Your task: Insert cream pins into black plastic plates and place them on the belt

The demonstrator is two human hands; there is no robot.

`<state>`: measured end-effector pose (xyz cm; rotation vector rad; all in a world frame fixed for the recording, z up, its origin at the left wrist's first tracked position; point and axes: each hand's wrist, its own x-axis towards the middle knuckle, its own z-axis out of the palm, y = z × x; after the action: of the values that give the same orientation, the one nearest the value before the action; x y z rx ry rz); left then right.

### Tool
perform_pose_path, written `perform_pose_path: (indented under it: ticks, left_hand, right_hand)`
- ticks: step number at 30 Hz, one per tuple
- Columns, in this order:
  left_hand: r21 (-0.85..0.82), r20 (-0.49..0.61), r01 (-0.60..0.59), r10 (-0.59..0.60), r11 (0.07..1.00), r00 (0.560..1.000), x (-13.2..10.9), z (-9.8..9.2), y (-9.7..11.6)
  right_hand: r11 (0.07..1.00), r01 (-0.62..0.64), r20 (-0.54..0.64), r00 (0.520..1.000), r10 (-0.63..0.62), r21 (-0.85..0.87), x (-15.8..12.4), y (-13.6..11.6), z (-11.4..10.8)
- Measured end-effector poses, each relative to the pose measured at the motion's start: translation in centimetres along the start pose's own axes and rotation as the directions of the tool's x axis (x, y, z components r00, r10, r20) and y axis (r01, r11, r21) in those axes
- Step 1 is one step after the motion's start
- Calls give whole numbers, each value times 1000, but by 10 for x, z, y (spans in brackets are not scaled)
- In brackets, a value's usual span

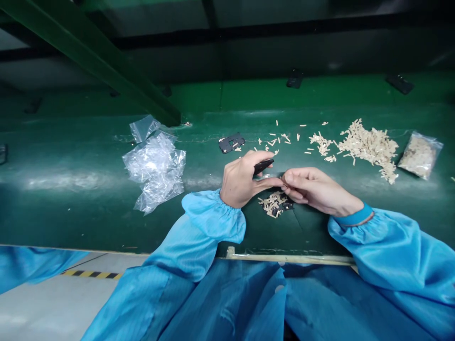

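Note:
My left hand (pixel 240 176) is closed around a small black plastic part (pixel 263 166), with its thumb stretched toward the right. At that thumb's tip, my right hand (pixel 317 190) pinches its fingertips together; whatever lies between them is hidden. Below the hands is a little heap of beige strips (pixel 273 204), with a dark part (pixel 287 205) beside it. Just beyond my left hand lies a flat black plastic frame (pixel 232 142) with a cut-out, and loose beige strips are scattered to its right.
A large pile of beige strips (pixel 369 144) lies at the right, next to a clear bag of strips (pixel 420 155). Crumpled clear plastic bags (pixel 154 166) are at the left. Black parts (pixel 295 78) sit farther back. A green beam (pixel 106 61) slants down at upper left.

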<state>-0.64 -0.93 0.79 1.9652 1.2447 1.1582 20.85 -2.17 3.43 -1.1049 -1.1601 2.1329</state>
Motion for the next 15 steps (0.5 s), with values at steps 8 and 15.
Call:
perform_pose_path:
  ticks: [8, 15]
  left_hand:
    - [-25, -7, -46, 46, 999, 999, 3, -3, 3]
    - [-54, 10, 50, -50, 997, 999, 1, 0, 3]
  right_hand:
    - [967, -91, 78, 994, 75, 237, -1, -1, -1]
    - [992, 4, -61, 998, 4, 130, 2, 3, -2]
